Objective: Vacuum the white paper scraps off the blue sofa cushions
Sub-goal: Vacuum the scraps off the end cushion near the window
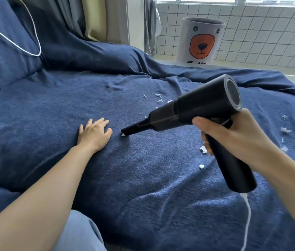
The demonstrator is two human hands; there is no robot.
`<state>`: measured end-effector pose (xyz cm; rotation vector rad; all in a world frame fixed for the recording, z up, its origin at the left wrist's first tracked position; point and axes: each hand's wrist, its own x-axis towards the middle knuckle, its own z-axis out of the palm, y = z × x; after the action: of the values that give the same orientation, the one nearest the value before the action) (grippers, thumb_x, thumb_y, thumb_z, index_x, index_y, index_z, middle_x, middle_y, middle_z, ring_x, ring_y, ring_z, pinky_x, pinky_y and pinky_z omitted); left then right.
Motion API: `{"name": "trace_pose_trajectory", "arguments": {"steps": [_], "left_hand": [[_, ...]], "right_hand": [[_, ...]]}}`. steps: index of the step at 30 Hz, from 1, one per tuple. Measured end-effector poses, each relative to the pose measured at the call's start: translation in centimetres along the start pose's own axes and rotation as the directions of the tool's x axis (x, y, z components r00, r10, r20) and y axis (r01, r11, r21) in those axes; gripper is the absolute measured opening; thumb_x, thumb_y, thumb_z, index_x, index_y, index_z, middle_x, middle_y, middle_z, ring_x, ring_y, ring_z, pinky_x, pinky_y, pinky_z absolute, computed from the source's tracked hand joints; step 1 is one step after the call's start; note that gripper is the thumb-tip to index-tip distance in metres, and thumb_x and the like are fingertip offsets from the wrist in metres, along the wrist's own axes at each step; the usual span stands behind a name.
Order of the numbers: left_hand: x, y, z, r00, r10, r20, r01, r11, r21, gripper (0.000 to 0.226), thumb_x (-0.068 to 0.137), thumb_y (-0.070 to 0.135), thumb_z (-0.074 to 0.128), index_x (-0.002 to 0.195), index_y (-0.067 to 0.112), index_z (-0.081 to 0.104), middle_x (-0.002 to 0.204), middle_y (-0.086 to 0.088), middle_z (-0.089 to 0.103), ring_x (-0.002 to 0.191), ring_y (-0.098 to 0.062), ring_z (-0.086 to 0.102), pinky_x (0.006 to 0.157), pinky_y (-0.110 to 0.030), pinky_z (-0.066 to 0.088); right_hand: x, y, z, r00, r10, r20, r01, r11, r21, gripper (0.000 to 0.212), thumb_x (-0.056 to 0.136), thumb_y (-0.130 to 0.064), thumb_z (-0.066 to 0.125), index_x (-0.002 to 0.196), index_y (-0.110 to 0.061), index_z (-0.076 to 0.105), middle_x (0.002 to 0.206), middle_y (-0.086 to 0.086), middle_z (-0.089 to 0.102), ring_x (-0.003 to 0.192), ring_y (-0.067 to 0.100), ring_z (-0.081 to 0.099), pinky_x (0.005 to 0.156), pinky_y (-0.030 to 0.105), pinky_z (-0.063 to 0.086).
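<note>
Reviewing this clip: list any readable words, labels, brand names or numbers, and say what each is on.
No text can be read in this frame.
bear-face bin: black marks at its bottom edge, cut off by the sofa, unreadable.
vacuum: no visible label or brand.

Open blue cushion (143, 178) lies between the flat left hand (93, 134) and the right hand (233, 140); a white cord (247, 220) trails below the right hand, possibly touching the fabric.

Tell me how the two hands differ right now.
The left hand lies flat, fingers straight, pressing the blue cushion; the right hand curls round the black vacuum. The left hand holds nothing; the right hand aims the nozzle at a paper scrap. Both are bare.
</note>
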<state>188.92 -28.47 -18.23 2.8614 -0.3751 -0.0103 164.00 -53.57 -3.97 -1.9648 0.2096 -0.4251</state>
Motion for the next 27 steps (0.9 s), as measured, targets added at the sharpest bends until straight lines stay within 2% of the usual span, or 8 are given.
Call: {"name": "trace_pose_trajectory", "arguments": {"steps": [4,8,14,18,22,27], "left_hand": [[-0.5,1.0,0.0,0.999,0.026,0.030,-0.026,1.000,-0.001,0.050,0.098,0.042,0.032,0.146,0.030,0.034,0.157,0.011,0.022,0.147,-0.024,0.011,0.119,-0.049,0.004],[-1.0,1.3,0.2,1.000,0.002,0.029,-0.002,1.000,0.004,0.049,0.099,0.040,0.030,0.147,0.030,0.033,0.158,0.011,0.022,0.147,-0.023,0.011,0.119,-0.047,0.004],[-1.5,3.0,0.3,0.996,-0.060,0.068,0.060,0.998,0.003,0.050,0.100,0.036,0.025,0.150,0.027,0.027,0.159,0.011,0.015,0.148,-0.026,0.006,0.118,-0.051,0.001],[-1.7,4.2,0.2,0.993,-0.015,0.114,0.014,1.000,0.010,0.050,0.101,0.039,0.025,0.150,0.030,0.025,0.160,0.012,0.012,0.148,-0.029,0.003,0.118,-0.053,0.000],[-1.5,4.3,0.8,0.995,0.041,0.093,-0.041,0.999,0.002,0.049,0.100,0.041,0.027,0.149,0.032,0.027,0.159,0.012,0.015,0.148,-0.027,0.005,0.118,-0.052,0.001],[-0.8,4.5,1.1,0.994,0.054,0.094,-0.053,0.999,-0.006,0.051,0.099,0.047,0.029,0.148,0.034,0.028,0.159,0.013,0.015,0.148,-0.028,0.005,0.118,-0.052,0.001]], "right_hand": [[0.0,0.0,-0.9,1.000,-0.025,0.017,0.025,1.000,0.016,0.027,0.086,-0.025,0.073,0.073,-0.003,0.063,0.059,0.009,0.063,0.046,0.026,0.060,0.054,0.040,0.053],[-0.1,0.8,-1.4,0.998,-0.041,-0.039,0.035,0.990,-0.139,0.039,0.077,-0.043,0.072,0.064,-0.006,0.065,0.055,0.011,0.068,0.048,0.027,0.066,0.062,0.037,0.055],[-1.1,1.6,-2.8,0.999,-0.032,-0.031,0.029,0.995,-0.100,0.040,0.076,-0.040,0.074,0.061,-0.006,0.062,0.054,0.010,0.065,0.045,0.026,0.064,0.058,0.039,0.053],[-0.9,1.7,-3.3,0.996,-0.033,-0.083,0.020,0.988,-0.152,0.034,0.078,-0.039,0.076,0.061,-0.013,0.062,0.053,0.006,0.066,0.047,0.019,0.066,0.061,0.036,0.054],[-0.5,1.8,-2.8,0.982,-0.053,-0.179,0.000,0.959,-0.283,0.035,0.073,-0.050,0.071,0.055,-0.022,0.060,0.051,-0.003,0.066,0.050,0.007,0.064,0.062,0.024,0.050],[0.4,1.8,-1.6,0.989,-0.022,-0.149,-0.015,0.971,-0.240,0.037,0.079,-0.045,0.073,0.058,-0.016,0.063,0.050,0.003,0.067,0.048,0.014,0.065,0.063,0.029,0.052]]}}
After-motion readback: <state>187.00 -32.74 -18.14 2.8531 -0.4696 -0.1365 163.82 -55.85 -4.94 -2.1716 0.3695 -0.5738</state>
